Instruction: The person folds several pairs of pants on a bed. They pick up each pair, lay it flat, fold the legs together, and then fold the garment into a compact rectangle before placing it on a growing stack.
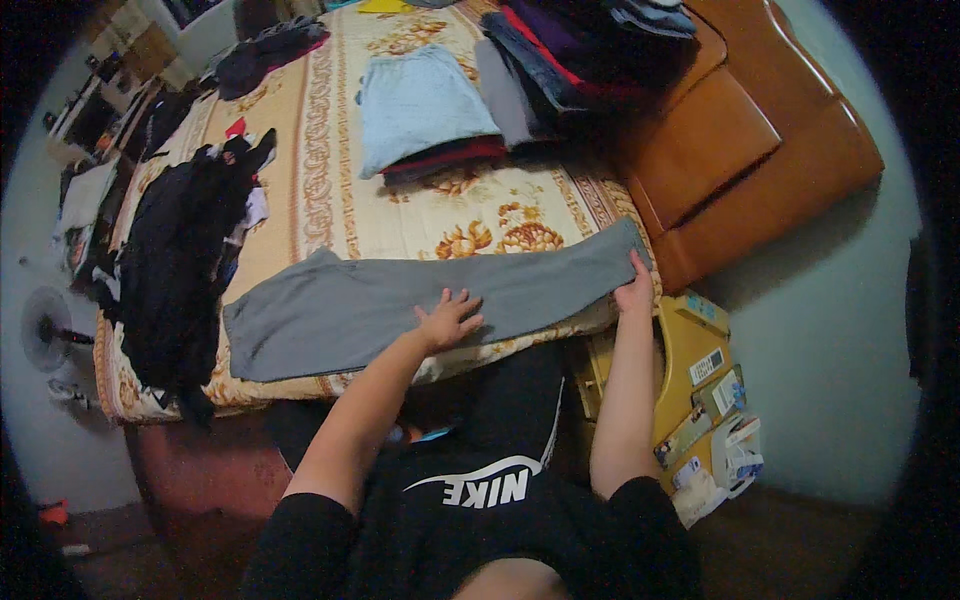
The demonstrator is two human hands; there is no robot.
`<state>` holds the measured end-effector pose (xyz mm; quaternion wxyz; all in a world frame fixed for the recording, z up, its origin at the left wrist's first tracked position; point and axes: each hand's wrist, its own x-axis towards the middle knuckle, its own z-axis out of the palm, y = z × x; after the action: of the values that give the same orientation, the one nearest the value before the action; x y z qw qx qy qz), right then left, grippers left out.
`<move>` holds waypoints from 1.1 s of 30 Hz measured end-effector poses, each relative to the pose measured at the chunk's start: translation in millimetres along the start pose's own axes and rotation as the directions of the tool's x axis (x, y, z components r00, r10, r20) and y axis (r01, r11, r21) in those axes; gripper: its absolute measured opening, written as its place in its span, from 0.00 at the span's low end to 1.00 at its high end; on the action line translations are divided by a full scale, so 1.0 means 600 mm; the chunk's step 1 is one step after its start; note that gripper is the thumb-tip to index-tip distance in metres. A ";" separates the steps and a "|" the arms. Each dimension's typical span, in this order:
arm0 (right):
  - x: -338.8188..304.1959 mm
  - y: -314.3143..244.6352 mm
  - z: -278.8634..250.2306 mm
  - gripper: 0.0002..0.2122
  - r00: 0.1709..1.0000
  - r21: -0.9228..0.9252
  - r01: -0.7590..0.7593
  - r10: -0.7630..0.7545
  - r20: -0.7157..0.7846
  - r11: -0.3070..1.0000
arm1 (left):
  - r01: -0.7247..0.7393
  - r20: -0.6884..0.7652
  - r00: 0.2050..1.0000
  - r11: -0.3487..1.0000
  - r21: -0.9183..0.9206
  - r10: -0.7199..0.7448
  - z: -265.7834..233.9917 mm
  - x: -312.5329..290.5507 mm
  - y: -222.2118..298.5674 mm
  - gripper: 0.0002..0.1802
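Observation:
A pair of grey trousers (330,315), folded lengthwise, lies flat along the near edge of the bed, its waist end to the left and its leg ends to the right. Spread on the middle of the fabric, my left hand (450,320) rests with its fingers apart. At the far right end, my right hand (634,287) pinches the hem, thumb on top and the other fingers partly hidden beneath. Beyond the trousers sits a folded light blue garment (425,105), with dark red and dark cloth under it.
The bed has a flowered cream cover (290,200). A heap of black clothes (180,260) lies at left, with more dark clothing (265,60) behind it. Stacked folded clothes (600,50) stand by the brown headboard (720,140). A yellow cabinet (690,370) holding packages adjoins the bed at right.

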<state>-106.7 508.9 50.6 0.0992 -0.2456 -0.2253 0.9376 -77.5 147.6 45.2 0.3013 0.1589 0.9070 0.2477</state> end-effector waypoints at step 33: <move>-0.065 0.345 0.049 0.23 0.982 -0.945 0.182 0.003 0.188 -0.273 | 0.212 -0.712 0.575 0.914 -0.346 -0.403 -0.032 -0.076 -0.216 0.15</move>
<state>-103.9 304.2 -7.8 -0.0788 -0.1550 -0.9041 0.3904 -72.3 13.6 9.0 -0.0607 -0.1581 0.9270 0.3346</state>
